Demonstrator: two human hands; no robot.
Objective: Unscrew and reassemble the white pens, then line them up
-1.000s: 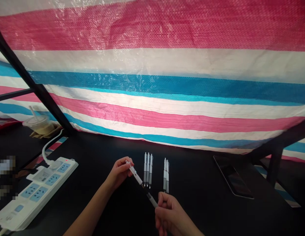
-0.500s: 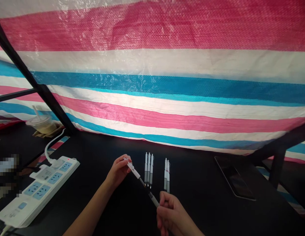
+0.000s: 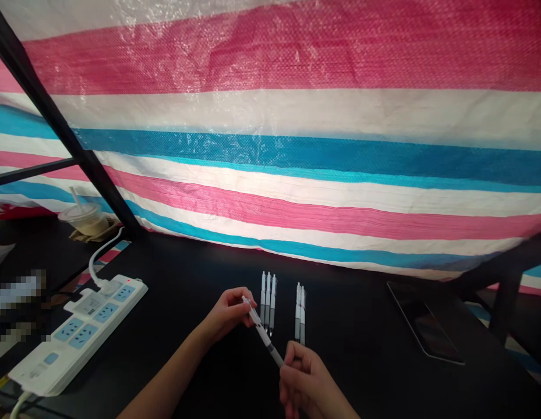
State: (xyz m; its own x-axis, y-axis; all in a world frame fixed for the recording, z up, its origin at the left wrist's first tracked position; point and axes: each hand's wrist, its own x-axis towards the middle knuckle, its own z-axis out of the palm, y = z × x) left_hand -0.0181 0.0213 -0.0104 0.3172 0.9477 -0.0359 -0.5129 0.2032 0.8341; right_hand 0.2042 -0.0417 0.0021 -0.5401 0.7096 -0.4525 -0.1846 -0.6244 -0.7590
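Observation:
My left hand [image 3: 232, 312] pinches the white upper barrel [image 3: 259, 330] of a pen near its clicker end. My right hand [image 3: 306, 375] grips the grey lower barrel [image 3: 275, 354] of the same pen. The two barrels meet in one slanting line, with a dark band at the joint; whether they are fully joined I cannot tell. Behind the hands, three white and grey pens [image 3: 268, 299] lie side by side on the black table [image 3: 187, 262]. Two more such pens [image 3: 300, 308] lie to their right, their lower ends close to my right hand.
A white power strip [image 3: 78, 337] with a plugged-in cable lies at the left. A black phone or tablet [image 3: 423, 323] rests at the right. Further back left stands a lidded cup [image 3: 89, 218]. A striped sheet [image 3: 274, 151] hangs behind, between dark metal bars [image 3: 38, 99].
My left hand has moved down and right, bringing the white barrel against the grey one. The thin refill that showed between them is now hidden. The view has shifted slightly.

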